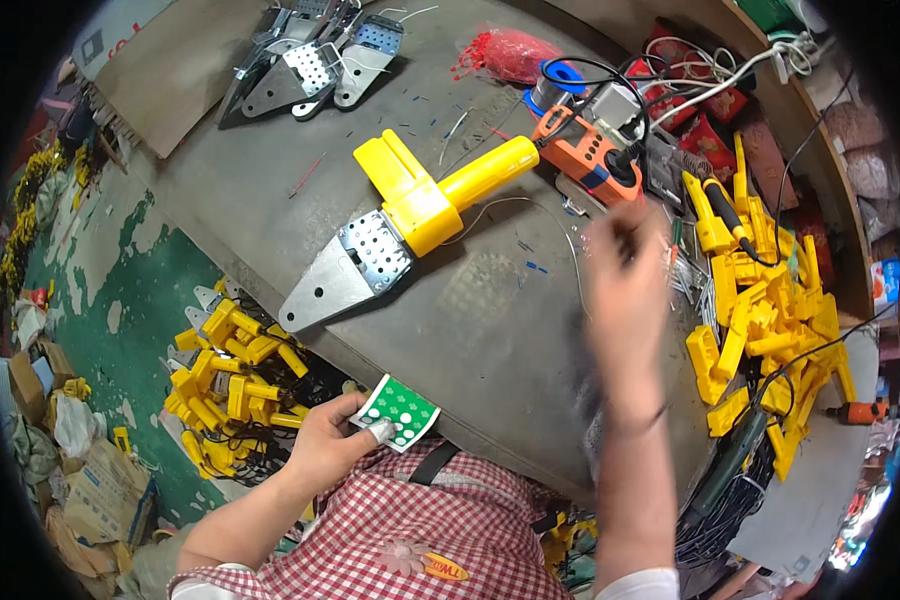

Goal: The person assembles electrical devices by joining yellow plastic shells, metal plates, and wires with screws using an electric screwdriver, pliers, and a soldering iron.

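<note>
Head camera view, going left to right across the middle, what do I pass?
Pile of yellow parts on the floor → left hand holding a green dotted card → yellow-handled tool with metal plate → blurred right hand → heap of yellow parts on the bench.

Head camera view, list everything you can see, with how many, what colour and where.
Workbench: one, grey, centre.
Yellow-handled tool with metal plate: one, lying mid-bench.
Bare metal plates: several, silver, bench's far left.
Orange device: one, far side of the bench, with black cable.
Red bag: one, far edge.
Yellow plastic shells: a heap, bench's right end.
Yellow parts on the floor: a heap, left of the bench.
Green dotted sheet: one, near bench edge.
Left hand: pinches the green dotted sheet.
Right hand: raised over the bench, blurred; whether it holds anything cannot be told.
</note>
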`<state>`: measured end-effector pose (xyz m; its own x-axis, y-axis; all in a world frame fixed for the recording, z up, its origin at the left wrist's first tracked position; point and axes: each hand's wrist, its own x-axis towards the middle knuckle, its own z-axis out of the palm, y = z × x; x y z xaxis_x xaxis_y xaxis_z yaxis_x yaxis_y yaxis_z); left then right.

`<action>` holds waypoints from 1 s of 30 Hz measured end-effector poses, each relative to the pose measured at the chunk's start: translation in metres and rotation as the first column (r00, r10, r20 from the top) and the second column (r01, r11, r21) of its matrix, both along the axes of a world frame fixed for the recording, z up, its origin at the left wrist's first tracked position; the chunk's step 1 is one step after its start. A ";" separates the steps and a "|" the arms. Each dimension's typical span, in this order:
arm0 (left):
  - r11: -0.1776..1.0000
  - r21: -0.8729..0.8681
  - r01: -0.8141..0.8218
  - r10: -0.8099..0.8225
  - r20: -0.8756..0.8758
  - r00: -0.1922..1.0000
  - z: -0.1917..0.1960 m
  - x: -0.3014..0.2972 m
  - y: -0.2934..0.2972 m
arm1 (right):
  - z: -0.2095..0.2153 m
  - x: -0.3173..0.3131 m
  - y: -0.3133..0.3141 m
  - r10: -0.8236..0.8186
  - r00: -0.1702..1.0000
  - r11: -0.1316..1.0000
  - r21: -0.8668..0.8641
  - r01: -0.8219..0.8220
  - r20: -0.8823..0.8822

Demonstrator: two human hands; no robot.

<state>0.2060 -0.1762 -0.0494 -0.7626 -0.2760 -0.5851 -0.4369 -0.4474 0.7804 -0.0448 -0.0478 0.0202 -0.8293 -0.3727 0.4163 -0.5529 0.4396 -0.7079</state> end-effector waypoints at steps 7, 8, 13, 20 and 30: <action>0.882 -0.455 0.120 -0.216 -0.165 0.962 -0.003 -0.009 -0.009 | -0.035 0.109 0.003 0.572 0.801 0.762 0.249 -0.599 0.176; 0.854 -0.498 0.152 -0.246 -0.130 0.960 0.006 -0.011 -0.009 | -0.033 0.112 0.001 0.605 0.782 0.749 0.228 -0.623 0.149; 0.716 -0.669 0.201 -0.361 -0.108 0.926 0.014 -0.017 -0.014 | -0.038 0.111 -0.001 0.608 0.777 0.730 0.273 -0.627 0.160; 0.632 -0.722 0.281 -0.450 -0.047 0.892 0.025 -0.022 -0.024 | -0.035 0.100 -0.003 0.640 0.739 0.698 0.241 -0.674 0.212; 0.013 -0.998 -0.068 -0.390 -0.067 0.918 0.029 -0.088 -0.066 | -0.012 -0.034 -0.105 0.386 0.869 0.894 0.358 -0.270 -0.310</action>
<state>0.1178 -0.2419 -0.0202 -0.9098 -0.2449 0.3352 -0.0668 0.8833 0.4641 -0.0793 -0.1526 0.0082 -0.4469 -0.7479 0.4908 -0.8930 0.3402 -0.2947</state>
